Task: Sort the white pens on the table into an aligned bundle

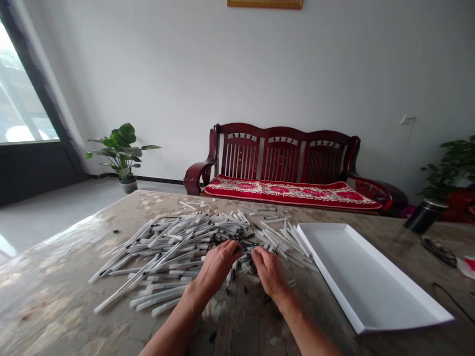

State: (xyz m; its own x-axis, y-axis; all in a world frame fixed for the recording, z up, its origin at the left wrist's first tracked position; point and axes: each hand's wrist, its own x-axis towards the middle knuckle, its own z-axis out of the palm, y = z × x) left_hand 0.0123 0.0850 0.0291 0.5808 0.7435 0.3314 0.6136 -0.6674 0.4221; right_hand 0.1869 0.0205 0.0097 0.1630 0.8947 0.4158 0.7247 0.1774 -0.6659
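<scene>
A: Where to look for the white pen barrels [174,247]?

B: On the marble-patterned table [48,306], in a loose, crisscrossed heap, mostly left of and beyond the left hand [221,257], with a smaller spread beyond the right hand [270,271], right up beside the shallow white tray [371,277].

A: And on the left, fingers how?

B: Curled inward, close to a thin dark piece [249,244] in the gap between both hands; cannot tell whether grasping it.

A: On the right?

B: Bent, thumb and forefinger close together, near the same piece; blurred, so cannot tell whether clenched on anything.

A: Anything around the forearms?

B: Small black pieces [212,337], scattered across the tabletop.

A: And farther off?

B: To the right, a black cylindrical container [423,217] near a black cable [440,251]; beyond the table, a dark red wooden bench [282,160] with a red floral seat cover [289,190]; to the left, a leafy potted plant [124,148].
</scene>
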